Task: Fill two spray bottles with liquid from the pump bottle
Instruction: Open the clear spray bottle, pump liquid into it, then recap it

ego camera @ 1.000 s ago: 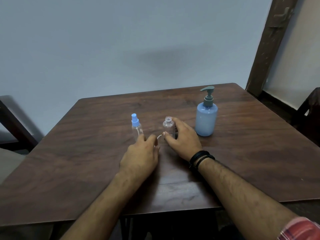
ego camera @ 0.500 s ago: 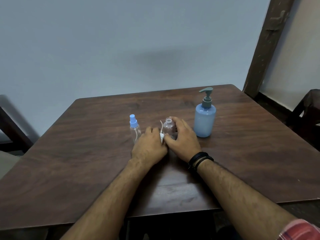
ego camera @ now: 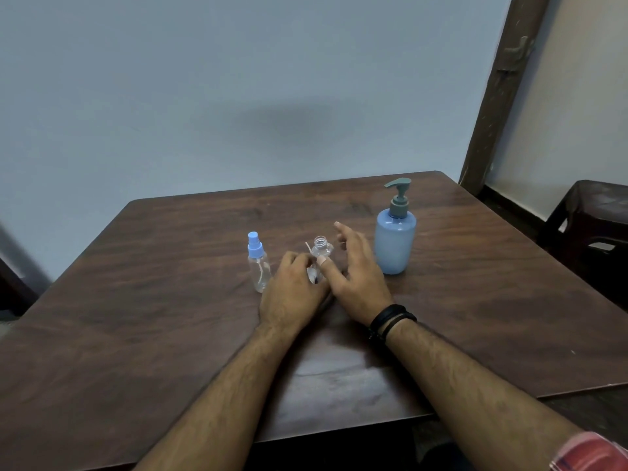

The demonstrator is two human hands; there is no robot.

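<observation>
2 clear spray btls upright: capped (ego camera: 258, 266), uncapped (ego camera: 321, 248); blue pump btl (ego camera: 396, 239) rightmost.

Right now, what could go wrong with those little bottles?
The open spray bottle has no cap, and both hands crowd it; a bump might tip it. The left hand seems to hold its removed sprayer, whose thin tube could snag. The right hand might also knock the pump bottle close beside it.

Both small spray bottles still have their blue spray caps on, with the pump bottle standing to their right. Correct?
Not quite. Only the left spray bottle has its blue cap on. The head view shows the other spray bottle uncapped, its threaded neck open, between the left hand and right hand. The pump bottle does stand to their right.
</observation>
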